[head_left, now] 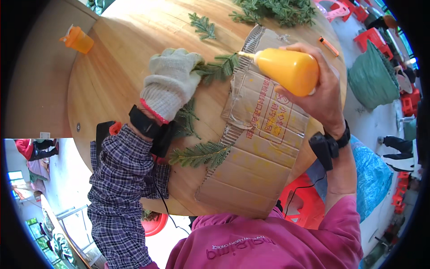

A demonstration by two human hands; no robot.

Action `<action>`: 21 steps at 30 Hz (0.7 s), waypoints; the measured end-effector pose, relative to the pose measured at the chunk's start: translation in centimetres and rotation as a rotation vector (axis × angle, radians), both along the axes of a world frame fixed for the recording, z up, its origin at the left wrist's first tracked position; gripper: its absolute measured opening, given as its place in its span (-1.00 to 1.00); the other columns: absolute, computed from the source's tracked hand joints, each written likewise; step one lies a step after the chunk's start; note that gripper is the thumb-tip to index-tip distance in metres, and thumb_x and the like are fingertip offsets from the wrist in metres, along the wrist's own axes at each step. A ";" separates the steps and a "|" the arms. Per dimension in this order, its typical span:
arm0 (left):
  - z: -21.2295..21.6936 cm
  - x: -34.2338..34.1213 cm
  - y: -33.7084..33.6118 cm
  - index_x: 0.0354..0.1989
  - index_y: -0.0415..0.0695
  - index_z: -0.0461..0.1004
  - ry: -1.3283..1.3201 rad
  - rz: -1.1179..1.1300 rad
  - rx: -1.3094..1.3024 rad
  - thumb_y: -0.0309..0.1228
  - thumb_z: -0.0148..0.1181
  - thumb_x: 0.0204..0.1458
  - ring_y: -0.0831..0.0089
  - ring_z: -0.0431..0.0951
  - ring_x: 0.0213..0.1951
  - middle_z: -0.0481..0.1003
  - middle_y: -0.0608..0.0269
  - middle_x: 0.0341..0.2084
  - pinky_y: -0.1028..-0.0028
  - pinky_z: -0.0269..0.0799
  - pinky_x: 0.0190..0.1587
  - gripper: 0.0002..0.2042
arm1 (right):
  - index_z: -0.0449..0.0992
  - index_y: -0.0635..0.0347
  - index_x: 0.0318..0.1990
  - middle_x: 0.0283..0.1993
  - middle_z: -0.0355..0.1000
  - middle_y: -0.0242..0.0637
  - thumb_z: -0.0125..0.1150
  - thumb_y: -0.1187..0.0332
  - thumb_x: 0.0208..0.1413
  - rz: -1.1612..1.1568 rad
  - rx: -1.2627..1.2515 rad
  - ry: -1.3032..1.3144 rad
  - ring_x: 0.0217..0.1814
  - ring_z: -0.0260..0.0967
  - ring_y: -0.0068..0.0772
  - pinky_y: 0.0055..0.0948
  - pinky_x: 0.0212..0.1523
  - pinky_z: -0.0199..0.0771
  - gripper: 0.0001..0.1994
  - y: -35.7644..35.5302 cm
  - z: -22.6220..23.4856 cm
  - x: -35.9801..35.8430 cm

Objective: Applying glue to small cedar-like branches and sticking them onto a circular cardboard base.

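Note:
My left hand [171, 78], in a pale knitted work glove with a red cuff edge, is closed on a green fir sprig [219, 69]. The sprig points right, toward the cardboard. In my bare right hand [326, 85] lies a tilted yellow-orange squeeze bottle [289, 69], its thin nozzle at the sprig's tip; I cannot tell whether they touch. Under the bottle is a worn, flattened piece of cardboard [264, 175] with yellowish smears. A loose fir sprig [204, 154] partly overlaps its left edge, and another sprig [187, 119] lies by my left wrist, partly hidden.
The round wooden table [112, 80] carries a heap of fir sprigs [284, 11] at the far side and a single sprig [203, 27]. An orange pen-shaped tool [328, 46] lies far right. An orange cup [78, 40] stands far left. A green sack [374, 76] sits right, on the floor.

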State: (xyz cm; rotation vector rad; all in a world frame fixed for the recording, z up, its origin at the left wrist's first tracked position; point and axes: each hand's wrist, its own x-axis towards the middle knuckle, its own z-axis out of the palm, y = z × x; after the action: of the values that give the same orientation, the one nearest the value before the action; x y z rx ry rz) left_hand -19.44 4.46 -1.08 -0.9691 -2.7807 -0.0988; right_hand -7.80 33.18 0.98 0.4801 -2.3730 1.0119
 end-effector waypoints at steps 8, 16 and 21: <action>-0.1 -0.4 -3.7 0.00 -0.07 0.58 0.167 -0.027 0.242 -0.34 0.25 0.04 0.06 0.53 0.05 0.58 0.07 -0.03 0.19 0.45 0.11 -0.68 | 0.41 0.22 0.17 0.08 0.53 -0.18 0.68 0.37 -0.20 0.138 -0.148 0.053 0.11 0.52 -0.30 -0.34 0.11 0.53 -0.28 -0.2 0.8 2.6; 0.8 2.8 -3.9 -0.04 -0.14 0.59 0.067 -0.039 0.303 -0.39 0.27 0.03 0.05 0.53 0.05 0.58 0.08 -0.03 0.21 0.47 0.10 -0.70 | 0.38 0.27 0.18 0.11 0.50 -0.14 0.66 0.39 -0.18 0.295 -0.319 0.131 0.14 0.49 -0.28 -0.30 0.12 0.52 -0.27 -2.1 -1.2 1.0; -0.9 2.6 -4.3 -0.06 -0.16 0.60 0.019 -0.095 0.211 -0.43 0.26 0.02 0.05 0.53 0.03 0.57 0.06 -0.07 0.18 0.47 0.08 -0.71 | 0.38 0.21 0.18 0.10 0.52 -0.19 0.66 0.37 -0.17 0.276 -0.317 0.044 0.11 0.51 -0.32 -0.33 0.12 0.52 -0.28 -3.5 -2.1 -0.6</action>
State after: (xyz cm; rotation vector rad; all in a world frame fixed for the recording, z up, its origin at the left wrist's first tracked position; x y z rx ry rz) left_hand -16.84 0.12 -1.94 -1.0406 -2.6401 -0.3858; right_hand -8.44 29.72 -1.13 0.7110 -2.0908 1.4544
